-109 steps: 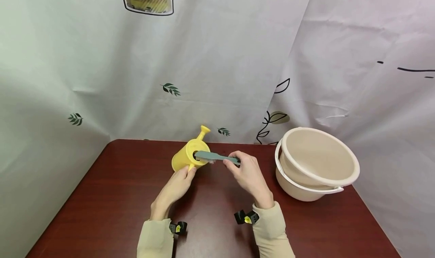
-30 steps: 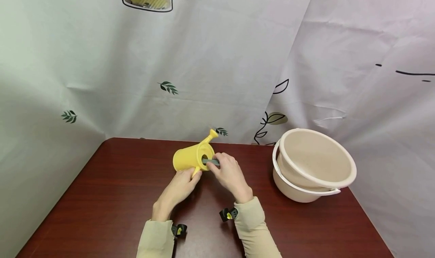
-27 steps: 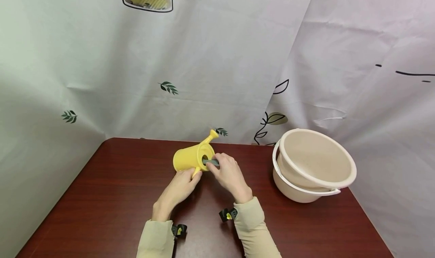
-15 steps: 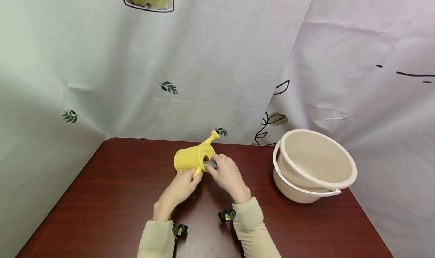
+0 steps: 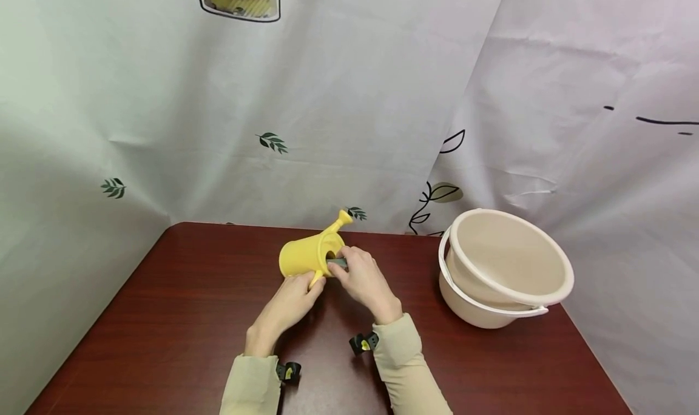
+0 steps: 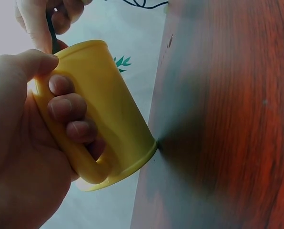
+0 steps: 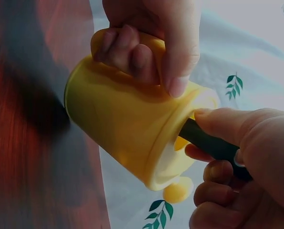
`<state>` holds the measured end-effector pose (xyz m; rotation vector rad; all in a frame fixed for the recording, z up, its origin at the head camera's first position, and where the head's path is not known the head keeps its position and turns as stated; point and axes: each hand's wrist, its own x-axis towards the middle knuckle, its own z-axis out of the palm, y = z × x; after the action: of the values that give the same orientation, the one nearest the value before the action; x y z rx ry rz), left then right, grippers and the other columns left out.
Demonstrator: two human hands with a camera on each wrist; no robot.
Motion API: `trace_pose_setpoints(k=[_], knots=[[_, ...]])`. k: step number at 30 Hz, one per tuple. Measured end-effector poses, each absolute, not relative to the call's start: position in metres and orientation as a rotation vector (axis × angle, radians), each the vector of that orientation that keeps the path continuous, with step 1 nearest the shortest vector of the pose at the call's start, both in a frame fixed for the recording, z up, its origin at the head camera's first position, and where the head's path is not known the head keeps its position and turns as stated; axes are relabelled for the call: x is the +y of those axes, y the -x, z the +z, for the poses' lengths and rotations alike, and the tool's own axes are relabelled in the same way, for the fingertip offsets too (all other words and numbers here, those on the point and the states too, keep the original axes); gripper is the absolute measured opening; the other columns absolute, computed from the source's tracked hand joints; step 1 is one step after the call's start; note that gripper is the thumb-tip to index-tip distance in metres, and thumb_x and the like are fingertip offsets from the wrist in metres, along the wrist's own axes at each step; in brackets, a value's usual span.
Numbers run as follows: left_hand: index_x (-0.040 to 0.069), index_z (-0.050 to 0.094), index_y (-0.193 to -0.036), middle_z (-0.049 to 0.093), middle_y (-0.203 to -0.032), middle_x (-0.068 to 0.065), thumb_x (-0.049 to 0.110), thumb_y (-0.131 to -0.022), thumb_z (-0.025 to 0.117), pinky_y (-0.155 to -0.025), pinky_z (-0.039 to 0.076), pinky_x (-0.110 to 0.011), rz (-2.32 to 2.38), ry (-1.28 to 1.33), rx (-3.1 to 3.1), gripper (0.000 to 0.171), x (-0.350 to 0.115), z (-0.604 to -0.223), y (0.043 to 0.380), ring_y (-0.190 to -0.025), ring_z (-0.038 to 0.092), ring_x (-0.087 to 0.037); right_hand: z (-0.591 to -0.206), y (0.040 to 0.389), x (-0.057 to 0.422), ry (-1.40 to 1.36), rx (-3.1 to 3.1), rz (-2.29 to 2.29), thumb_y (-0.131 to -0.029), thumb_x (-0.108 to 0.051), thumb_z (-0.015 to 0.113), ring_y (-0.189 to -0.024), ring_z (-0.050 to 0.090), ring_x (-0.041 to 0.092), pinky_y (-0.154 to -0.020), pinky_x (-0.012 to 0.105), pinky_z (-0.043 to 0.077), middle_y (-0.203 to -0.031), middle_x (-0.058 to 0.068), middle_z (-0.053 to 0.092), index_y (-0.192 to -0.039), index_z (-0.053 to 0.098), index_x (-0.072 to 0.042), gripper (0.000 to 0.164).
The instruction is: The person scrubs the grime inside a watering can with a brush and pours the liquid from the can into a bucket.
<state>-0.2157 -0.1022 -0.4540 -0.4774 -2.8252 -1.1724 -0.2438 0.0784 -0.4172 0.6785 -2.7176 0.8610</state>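
A yellow watering can [image 5: 300, 255] is tipped on its side above the table, its spout pointing up and to the right. My left hand [image 5: 286, 303] grips its handle; in the left wrist view the fingers curl through the loop and the thumb lies near the rim. My right hand [image 5: 367, 281] pinches the grey-green handle of a brush [image 7: 218, 145] between thumb and fingers. The brush runs into the round opening at the can's top, so its bristled head is hidden inside. Right fingertips are close against the opening.
Two cream plastic basins stand at the right: the upper basin [image 5: 508, 251] sits tilted inside the lower basin [image 5: 480, 313], which has a white carrying handle. The dark red wooden table [image 5: 164, 330] ends at a pale patterned cloth [image 5: 349, 99] behind.
Compared with the oldest frame, my right hand has moved left and the brush has gone deep into the can, which has turned further onto its side. Over the last second, hardly any movement shows.
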Motion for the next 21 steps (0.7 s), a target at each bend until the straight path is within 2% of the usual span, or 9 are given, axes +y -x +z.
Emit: trace_pose_setpoints(k=[7, 21], knots=[[0.014, 0.045, -0.071, 0.040, -0.061, 0.003, 0.028, -0.103, 0.051, -0.056, 0.035, -0.026, -1.195, 0.489, -2.822, 0.035, -0.1026, -0.4532, 0.2151, -0.053, 0.038, -0.009, -0.4152, 0.2448, 0.0788, -0.738, -2.796, 0.881, -0.098, -0.022, 0.060, -0.072, 0.048, 0.016, -0.065, 0.028, 0.043, -0.080, -0.001, 0.048, -0.101, 0.056, -0.005, 0.017], [0.015, 0.045, -0.070, 0.038, -0.061, 0.004, 0.025, -0.102, 0.054, -0.057, 0.035, -0.026, -1.157, 0.483, -2.810, 0.035, -0.1013, -0.4570, 0.2166, -0.054, 0.036, -0.008, -0.4193, 0.2473, 0.0800, -0.795, -2.724, 0.876, -0.098, -0.018, 0.059, -0.072, 0.049, 0.016, -0.066, 0.029, 0.044, -0.081, -0.002, 0.049, -0.095, 0.055, -0.007, 0.013]])
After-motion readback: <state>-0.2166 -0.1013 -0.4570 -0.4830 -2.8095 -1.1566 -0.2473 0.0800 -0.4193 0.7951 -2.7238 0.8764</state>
